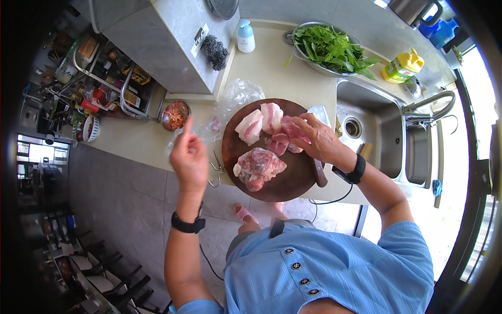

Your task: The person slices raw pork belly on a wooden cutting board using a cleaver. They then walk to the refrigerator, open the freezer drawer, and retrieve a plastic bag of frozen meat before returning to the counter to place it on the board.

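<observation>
A round wooden chopping board (292,182) lies at the counter's front edge. My right hand (323,139) is over its right side, its fingers on a piece of lean red meat (292,129). Two pale fatty pork pieces (251,127) are at the back of the board, and a large bony chunk of meat (259,168) is in front. Partly under my right hand lies a cleaver (319,172), its wooden handle towards me. My left hand (190,157), blurred, hovers left of the board with the index finger extended and the others curled; nothing shows in it.
A metal bowl of chopped food (175,116), a clear plastic bag (239,96) and a metal hook (217,168) are left of the board. Behind stand a pump bottle (246,37) and a basin of leafy greens (329,51). A steel sink (370,106) with a faucet (435,106) is at right.
</observation>
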`<action>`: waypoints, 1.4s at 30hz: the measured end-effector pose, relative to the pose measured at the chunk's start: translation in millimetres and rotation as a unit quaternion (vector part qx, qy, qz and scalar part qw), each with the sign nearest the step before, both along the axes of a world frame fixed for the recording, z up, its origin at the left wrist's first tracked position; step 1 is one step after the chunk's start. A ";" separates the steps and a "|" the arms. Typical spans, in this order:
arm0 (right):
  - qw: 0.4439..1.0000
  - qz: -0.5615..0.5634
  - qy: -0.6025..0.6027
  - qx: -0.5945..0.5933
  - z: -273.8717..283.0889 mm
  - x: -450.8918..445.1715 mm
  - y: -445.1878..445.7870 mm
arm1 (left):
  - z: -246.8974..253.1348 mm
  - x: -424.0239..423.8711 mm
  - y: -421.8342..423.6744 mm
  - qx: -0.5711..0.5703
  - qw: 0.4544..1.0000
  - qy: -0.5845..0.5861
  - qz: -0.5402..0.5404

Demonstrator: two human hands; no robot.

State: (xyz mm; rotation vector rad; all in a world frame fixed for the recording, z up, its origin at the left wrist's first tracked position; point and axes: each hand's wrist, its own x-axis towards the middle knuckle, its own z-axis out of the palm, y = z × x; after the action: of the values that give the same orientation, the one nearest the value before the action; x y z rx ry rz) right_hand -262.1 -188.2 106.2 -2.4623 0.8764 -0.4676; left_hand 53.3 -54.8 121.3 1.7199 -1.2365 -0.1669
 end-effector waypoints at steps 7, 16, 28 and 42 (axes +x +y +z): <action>0.998 -0.004 -0.055 -0.037 -16.6 -3.8 16.9 | -31.9 80.9 61.2 0.099 0.982 -0.046 0.156; 0.966 -0.199 -0.116 -0.118 -29.5 -28.2 38.2 | -73.4 103.0 84.2 0.136 0.976 0.113 0.128; 0.951 -0.300 0.071 -0.003 -51.8 -32.6 76.4 | -81.0 105.1 87.4 0.117 0.976 0.168 0.072; 0.942 -0.151 0.193 -0.228 -70.9 -81.0 -39.9 | -73.9 96.0 99.9 0.120 0.962 0.191 0.156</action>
State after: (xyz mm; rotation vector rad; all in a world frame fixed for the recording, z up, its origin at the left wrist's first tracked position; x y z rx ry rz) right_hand -343.1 -228.1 35.3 -2.9112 1.4620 -0.3158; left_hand 149.3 45.1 47.4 1.9528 -0.6738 -0.4522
